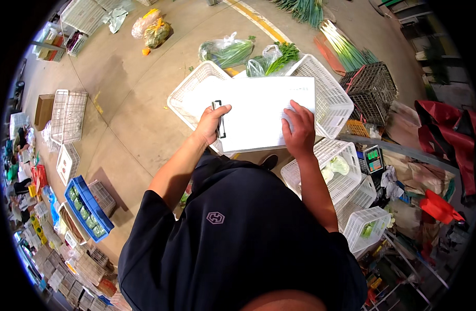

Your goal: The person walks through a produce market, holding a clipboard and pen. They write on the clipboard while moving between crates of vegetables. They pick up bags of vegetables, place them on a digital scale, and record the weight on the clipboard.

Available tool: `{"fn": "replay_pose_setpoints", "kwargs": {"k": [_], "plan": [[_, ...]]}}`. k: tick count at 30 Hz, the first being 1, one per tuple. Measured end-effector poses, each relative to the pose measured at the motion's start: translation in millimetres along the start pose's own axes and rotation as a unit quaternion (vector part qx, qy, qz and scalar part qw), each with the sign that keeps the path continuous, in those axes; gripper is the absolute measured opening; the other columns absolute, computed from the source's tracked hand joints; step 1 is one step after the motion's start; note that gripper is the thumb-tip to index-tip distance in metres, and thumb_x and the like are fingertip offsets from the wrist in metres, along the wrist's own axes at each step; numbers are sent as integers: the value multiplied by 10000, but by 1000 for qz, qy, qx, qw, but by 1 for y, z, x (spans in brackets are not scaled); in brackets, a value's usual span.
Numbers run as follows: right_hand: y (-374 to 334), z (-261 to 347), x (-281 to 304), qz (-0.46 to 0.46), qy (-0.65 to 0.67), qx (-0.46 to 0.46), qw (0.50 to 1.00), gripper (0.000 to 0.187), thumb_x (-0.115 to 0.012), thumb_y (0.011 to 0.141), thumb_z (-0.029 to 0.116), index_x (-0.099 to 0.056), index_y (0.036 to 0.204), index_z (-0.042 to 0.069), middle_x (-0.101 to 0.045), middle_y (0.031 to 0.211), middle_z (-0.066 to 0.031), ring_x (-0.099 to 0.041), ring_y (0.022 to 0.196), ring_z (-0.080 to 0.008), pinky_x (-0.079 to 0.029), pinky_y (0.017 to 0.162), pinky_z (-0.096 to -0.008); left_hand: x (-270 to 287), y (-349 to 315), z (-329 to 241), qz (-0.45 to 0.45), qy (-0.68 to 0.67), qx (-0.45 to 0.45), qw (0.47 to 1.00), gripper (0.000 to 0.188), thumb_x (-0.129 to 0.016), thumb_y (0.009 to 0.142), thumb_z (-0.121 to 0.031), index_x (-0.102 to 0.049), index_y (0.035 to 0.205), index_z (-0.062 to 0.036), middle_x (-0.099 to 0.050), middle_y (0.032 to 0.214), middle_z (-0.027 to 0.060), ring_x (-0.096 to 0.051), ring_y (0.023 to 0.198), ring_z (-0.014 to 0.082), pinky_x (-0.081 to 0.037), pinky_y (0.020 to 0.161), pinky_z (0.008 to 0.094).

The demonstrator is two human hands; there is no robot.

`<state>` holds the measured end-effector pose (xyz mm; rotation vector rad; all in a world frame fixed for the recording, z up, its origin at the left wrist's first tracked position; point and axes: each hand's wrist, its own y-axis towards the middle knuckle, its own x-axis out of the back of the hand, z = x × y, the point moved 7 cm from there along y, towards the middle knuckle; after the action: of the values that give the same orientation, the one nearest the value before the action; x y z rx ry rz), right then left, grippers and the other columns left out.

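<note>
A clipboard point(253, 116) with white paper is held level in front of my body, over white plastic crates. My left hand point(210, 124) grips its left end beside the metal clip point(221, 120), thumb on top of the sheet and the other fingers mostly hidden beneath. My right hand point(299, 124) rests on the right part of the paper, its fingers apart and slightly bent. Glare washes out most of the sheet. Beyond the clipboard lie bagged long green vegetables point(227, 53) and a bunch of leafy greens point(283, 58) partly in clear plastic.
White crates stand at the clipboard's left point(196, 85) and right point(328, 98); another crate point(339, 168) holds pale round vegetables. A dark crate point(370, 85) sits by leeks point(344, 41). A scale point(373, 159) is at right. A blue crate point(87, 210) holds green produce at left.
</note>
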<state>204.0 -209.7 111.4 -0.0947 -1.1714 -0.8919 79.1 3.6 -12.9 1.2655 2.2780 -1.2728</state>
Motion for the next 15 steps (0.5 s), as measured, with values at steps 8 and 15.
{"fn": "replay_pose_setpoints", "kwargs": {"k": [8,15], "plan": [[-75,-145,47,-295,304,-401,812,294,-540,1012,202,-594,1253,43,-641,984,-43,-579,839,-117,-459,697,-237,-7,-4,6,-8,-94,28,995,371,-623,933,-165,-591,1242,38,-684,1159,158,-684,1024,284,-568,914,419],[-175,-186,-36,179,-98,-225,953,502,-464,1040,273,-426,1451,-12,-519,1399,-210,-460,1317,-316,-318,1143,-421,-129,-9,48,95,-124,190,969,410,-621,942,-245,-574,1277,-12,-660,1221,143,-644,1105,287,-495,1001,468]]}}
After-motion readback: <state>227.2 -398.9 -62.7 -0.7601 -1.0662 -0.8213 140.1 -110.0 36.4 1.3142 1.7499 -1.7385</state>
